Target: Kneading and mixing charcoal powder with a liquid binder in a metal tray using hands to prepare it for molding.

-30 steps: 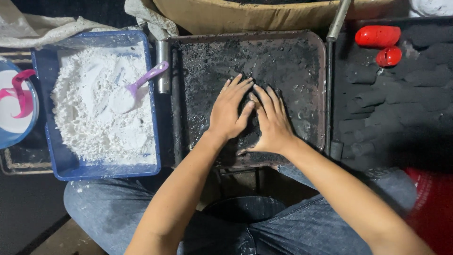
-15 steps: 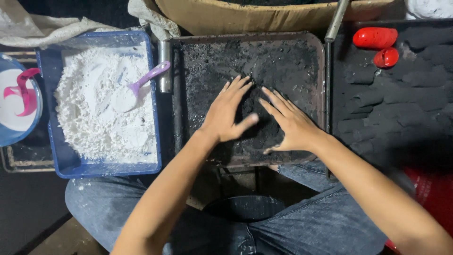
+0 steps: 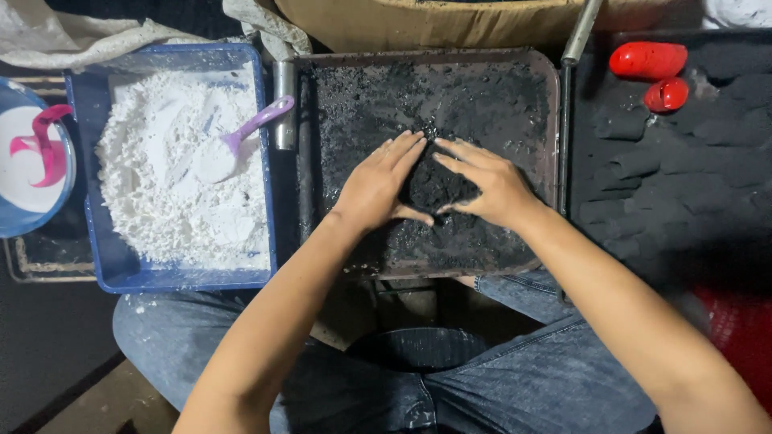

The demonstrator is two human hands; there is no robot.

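Both hands lie flat on a dark metal tray (image 3: pixel 531 96) that rests across the person's lap. The left hand (image 3: pixel 378 189) and the right hand (image 3: pixel 486 189) face each other with fingers spread and open, gripping nothing; thumbs and forefingers ring a small mound of black powder (image 3: pixel 433 186) heaped in the middle of the tray. The palms press against the mound's sides, touching it. Loose black grains cover the rest of the tray floor, thicker toward the far side.

Just left of the tray sits a blue plastic bin (image 3: pixel 88 120) filled with white powder (image 3: pixel 169 201), and a purple scoop (image 3: pixel 241 137) lies in it with its handle pointing toward the tray. A short metal cylinder (image 3: pixel 284 104) stands between the bin and the tray's left edge. Farther left, a round blue and white lid (image 3: pixel 32 169) shows a pink mark.

To the right, well apart from the hands, a black tray (image 3: pixel 683 201) holds rows of dark pressed lumps, with two red objects (image 3: pixel 647 60) at its far end. A metal rod (image 3: pixel 579 32) leans at the far right corner of the middle tray. A brown cardboard box (image 3: pixel 434 20) lies beyond. Blue jeans (image 3: pixel 523 378) fill the near side.
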